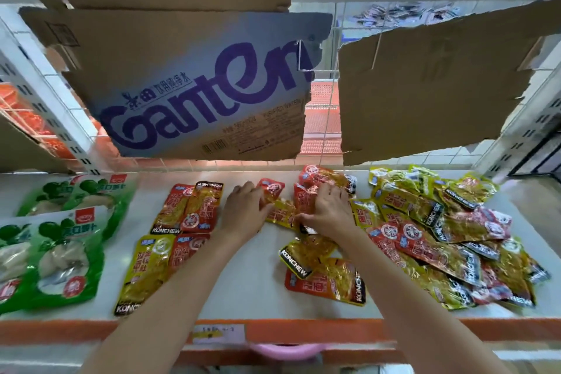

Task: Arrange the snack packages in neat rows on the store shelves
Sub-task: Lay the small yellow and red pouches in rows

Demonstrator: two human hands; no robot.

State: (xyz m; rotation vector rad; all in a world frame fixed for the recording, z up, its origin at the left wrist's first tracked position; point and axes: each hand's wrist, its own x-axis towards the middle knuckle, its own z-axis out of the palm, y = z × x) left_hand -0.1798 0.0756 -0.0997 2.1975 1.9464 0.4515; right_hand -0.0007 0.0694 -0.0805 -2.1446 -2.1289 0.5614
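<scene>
White shelf board (243,276) lies bare between the forearms, with an orange front lip. At mid-shelf the left hand (243,209) rests with loosely curled fingers against a red packet (271,188); the right hand (326,209) pinches a red-and-yellow packet cluster (299,206), its fingertips hidden. Right of the hands sprawls a loose heap (440,237); left stand tidy paired packets (188,209), then green bags (60,252), cut off. Torn cardboard (194,85) overhangs behind.

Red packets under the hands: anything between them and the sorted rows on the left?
Nothing visible. Bare shelf lies between the packets under the left hand and right hand and the sorted rows.
</scene>
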